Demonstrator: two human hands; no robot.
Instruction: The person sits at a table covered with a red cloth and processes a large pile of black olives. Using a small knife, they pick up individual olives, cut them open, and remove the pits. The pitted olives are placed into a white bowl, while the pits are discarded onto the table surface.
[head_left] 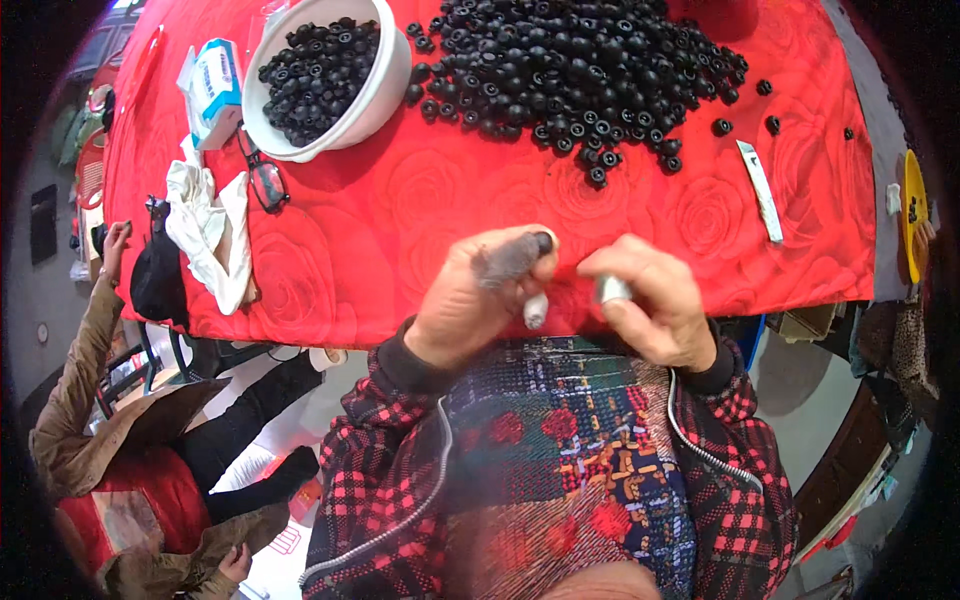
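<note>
My left hand [462,300] is closed in front of my chest, above the table's near edge. It pinches a small black round part [545,242] at the thumb tip. A worn grey wrap [510,258] covers the thumb, and a whitish wrap [536,311] covers a fingertip below. Just to its right is my right hand [655,305], its fingers curled and blurred. A silvery-white piece [612,289] shows between its thumb and forefinger; whether it is held or wrapped on a finger, I cannot make out. The hands are apart.
A big pile of black round parts [590,70] lies at the far side of the red tablecloth [420,200]. More fill a white bowl [385,95]. White gloves [215,235], glasses [268,185], a tissue pack [212,90] and a white strip [760,190] lie around. Another person [140,480] sits left.
</note>
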